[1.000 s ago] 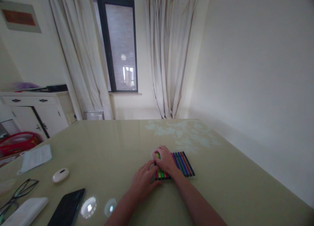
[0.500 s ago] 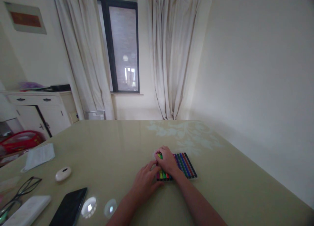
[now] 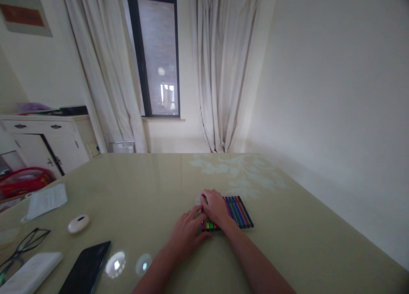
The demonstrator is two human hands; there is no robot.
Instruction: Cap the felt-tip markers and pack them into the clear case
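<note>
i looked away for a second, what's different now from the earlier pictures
Very little: the right hand has shifted slightly over the far left ends of the felt-tip pens, hiding more of the yellow and green ones. No grip is visibly taken or released. The left hand stays at the set's left edge, and the smartphone lies as before; the camera view moved slightly.

In dim, flat light my right hand (image 3: 215,206) looks soft, with round glare on the table (image 3: 153,183) at lower left.
</note>
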